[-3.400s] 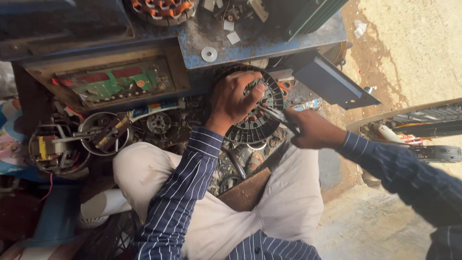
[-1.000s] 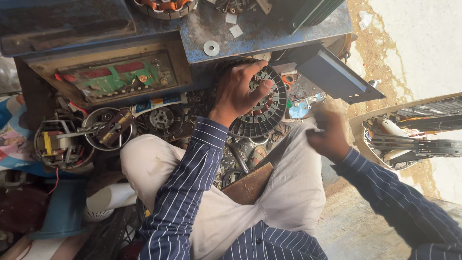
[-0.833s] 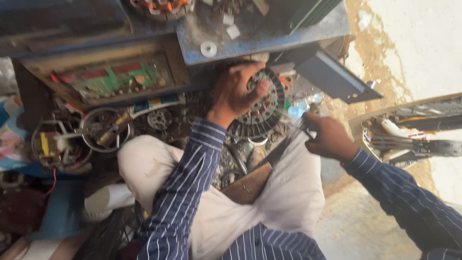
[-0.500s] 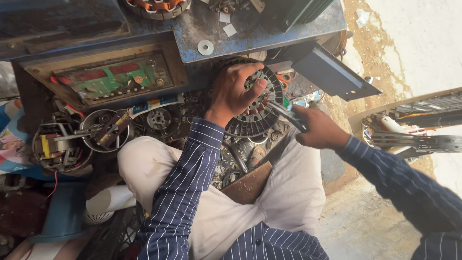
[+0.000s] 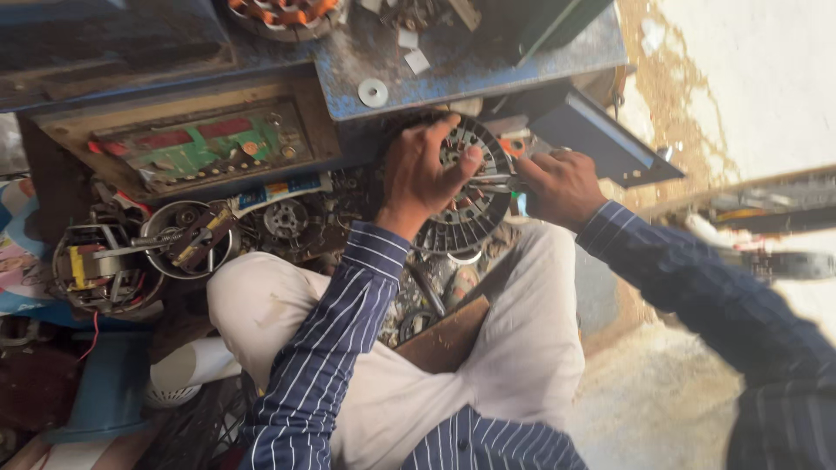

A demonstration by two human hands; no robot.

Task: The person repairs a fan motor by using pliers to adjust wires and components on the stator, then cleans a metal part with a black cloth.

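A round slotted metal motor core [image 5: 466,209] stands on edge between my knees, in front of a blue workbench [image 5: 488,61]. My left hand [image 5: 422,170] grips its upper rim, fingers curled over the slots. My right hand [image 5: 562,184] is closed around a thin metal tool [image 5: 492,181], whose tip rests against the core's face near my left fingers. Both arms wear dark striped sleeves. A wooden block [image 5: 448,335] lies in my lap under the core.
A wooden tray with a green circuit board [image 5: 205,148] sits at the left of the bench. Motor parts [image 5: 187,239] and a wound coil unit [image 5: 96,265] pile up beside my left knee. A washer [image 5: 373,92] lies on the bench. Sandy floor lies to the right.
My right hand swung out to the right, away from the core, then came back; it now holds the tool against the core's face. My left hand stayed on the rim.
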